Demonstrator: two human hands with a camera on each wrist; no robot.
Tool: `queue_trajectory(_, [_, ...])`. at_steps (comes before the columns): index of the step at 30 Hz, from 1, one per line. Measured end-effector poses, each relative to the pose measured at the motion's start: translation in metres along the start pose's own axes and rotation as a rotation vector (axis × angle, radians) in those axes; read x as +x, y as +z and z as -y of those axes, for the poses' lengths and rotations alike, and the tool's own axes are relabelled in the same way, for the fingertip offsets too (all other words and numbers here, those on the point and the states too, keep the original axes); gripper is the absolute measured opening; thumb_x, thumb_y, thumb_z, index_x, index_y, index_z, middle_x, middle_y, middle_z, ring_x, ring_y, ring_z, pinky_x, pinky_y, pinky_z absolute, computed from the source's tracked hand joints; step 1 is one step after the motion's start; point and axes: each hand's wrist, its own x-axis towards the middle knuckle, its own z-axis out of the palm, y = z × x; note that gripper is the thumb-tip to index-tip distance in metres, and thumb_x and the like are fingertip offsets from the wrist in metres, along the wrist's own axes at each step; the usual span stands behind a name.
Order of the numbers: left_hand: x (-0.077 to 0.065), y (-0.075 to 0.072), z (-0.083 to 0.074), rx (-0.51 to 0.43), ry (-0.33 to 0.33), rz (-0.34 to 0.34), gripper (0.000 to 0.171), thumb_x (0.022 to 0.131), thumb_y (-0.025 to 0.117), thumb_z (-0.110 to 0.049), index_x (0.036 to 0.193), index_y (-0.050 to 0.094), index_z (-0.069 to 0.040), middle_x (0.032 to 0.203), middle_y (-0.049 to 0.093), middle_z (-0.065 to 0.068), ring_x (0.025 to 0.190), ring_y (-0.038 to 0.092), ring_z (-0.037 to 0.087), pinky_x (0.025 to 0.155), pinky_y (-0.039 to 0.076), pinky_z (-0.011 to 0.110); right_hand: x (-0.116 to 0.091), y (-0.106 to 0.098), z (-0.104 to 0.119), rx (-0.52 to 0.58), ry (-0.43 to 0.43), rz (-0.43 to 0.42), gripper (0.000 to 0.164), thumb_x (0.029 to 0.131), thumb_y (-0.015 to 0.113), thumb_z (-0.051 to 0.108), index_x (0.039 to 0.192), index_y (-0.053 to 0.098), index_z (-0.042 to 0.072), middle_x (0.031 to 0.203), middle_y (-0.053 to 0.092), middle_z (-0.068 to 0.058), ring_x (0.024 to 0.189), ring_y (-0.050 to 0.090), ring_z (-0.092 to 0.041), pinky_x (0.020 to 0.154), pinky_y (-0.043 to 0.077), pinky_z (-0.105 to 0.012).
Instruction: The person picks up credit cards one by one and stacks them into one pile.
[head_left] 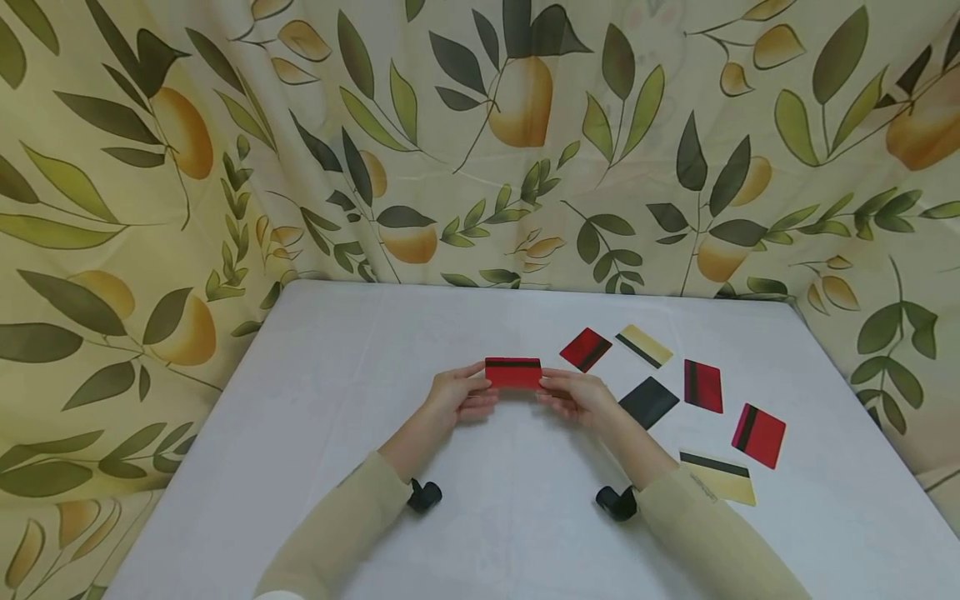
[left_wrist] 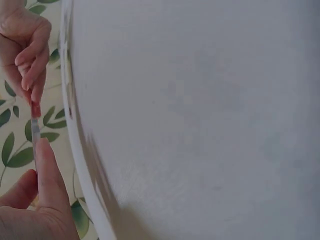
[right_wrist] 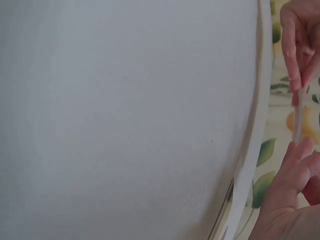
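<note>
A red card with a black stripe (head_left: 513,377) is held up above the white table, its striped face towards the head camera. At its left end, my left hand (head_left: 459,395) pinches it between thumb and fingers. The right end is pinched the same way by my right hand (head_left: 581,395). Both wrist views show the card nearly edge-on: a thin edge (left_wrist: 35,135) beyond the left fingers, and a pale sliver (right_wrist: 298,120) beyond the right ones. Closest to the right hand on the table lies a dark card (head_left: 649,402).
Right of the hands, more cards lie spread on the white table (head_left: 337,358): a red one (head_left: 586,349), a gold one (head_left: 644,346), two further red ones (head_left: 703,387) (head_left: 759,436), and a gold one (head_left: 718,477) partly under the right sleeve. A leaf-patterned curtain (head_left: 465,167) hangs behind.
</note>
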Motion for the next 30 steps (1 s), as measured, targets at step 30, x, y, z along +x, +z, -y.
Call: queue_trajectory(30, [-0.018, -0.008, 0.035, 0.179, -0.079, 0.025, 0.05, 0.084, 0.06, -0.001, 0.132, 0.05, -0.008, 0.089, 0.069, 0.016, 0.071, 0.068, 0.023, 0.064, 0.057, 0.036, -0.034, 0.008, -0.048, 0.069, 0.023, -0.068, 0.044, 0.089, 0.059, 0.014, 0.129, 0.049, -0.001, 0.074, 0.069, -0.006, 0.066, 0.068, -0.015, 0.059, 0.055, -0.023])
